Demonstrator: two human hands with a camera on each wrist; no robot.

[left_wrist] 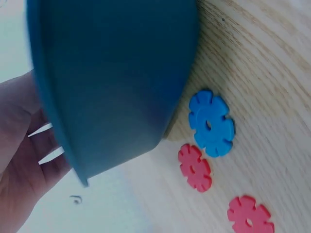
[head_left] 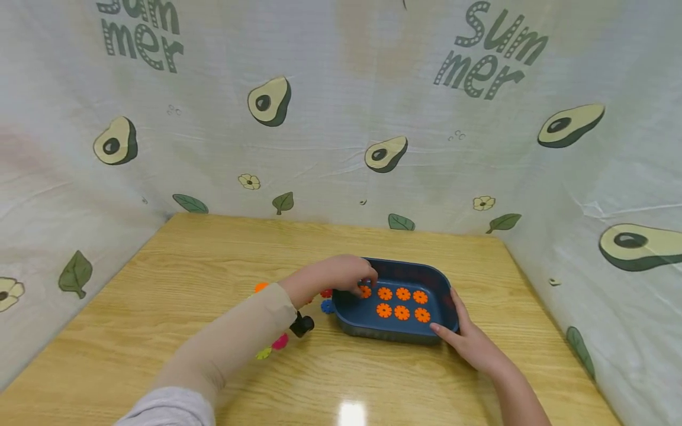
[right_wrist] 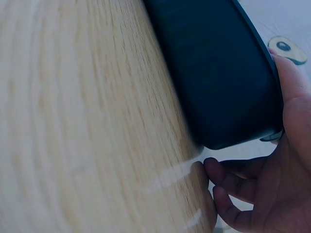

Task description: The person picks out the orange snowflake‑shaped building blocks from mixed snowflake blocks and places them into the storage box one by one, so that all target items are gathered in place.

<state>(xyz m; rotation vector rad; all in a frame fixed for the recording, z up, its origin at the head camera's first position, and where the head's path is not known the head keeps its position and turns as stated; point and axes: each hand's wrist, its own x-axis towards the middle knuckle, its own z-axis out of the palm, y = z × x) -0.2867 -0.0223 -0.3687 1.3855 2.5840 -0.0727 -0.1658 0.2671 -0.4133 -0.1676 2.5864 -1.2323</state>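
Note:
A dark blue tray (head_left: 373, 334) stands on the wooden table, with several orange flower-shaped discs (head_left: 402, 312) lying in two rows on its floor. My left hand (head_left: 348, 273) reaches over its left end, fingers pointing down beside the leftmost orange disc (head_left: 364, 291). In the left wrist view the tray wall (left_wrist: 112, 97) hides those fingertips, so whether they pinch the disc is unclear. At the right end my right hand (head_left: 469, 340) holds the tray by its rim. The right wrist view shows that thumb (right_wrist: 291, 77) along the rim and other fingers curled low beside the wall.
Outside the tray's left end lie a blue disc (left_wrist: 211, 124) and red discs (left_wrist: 194, 167). More discs, pink (head_left: 280, 341), yellow-green (head_left: 263, 353) and orange (head_left: 261, 287), lie around my left forearm. Printed cloth (head_left: 330, 118) hangs behind and beside the table.

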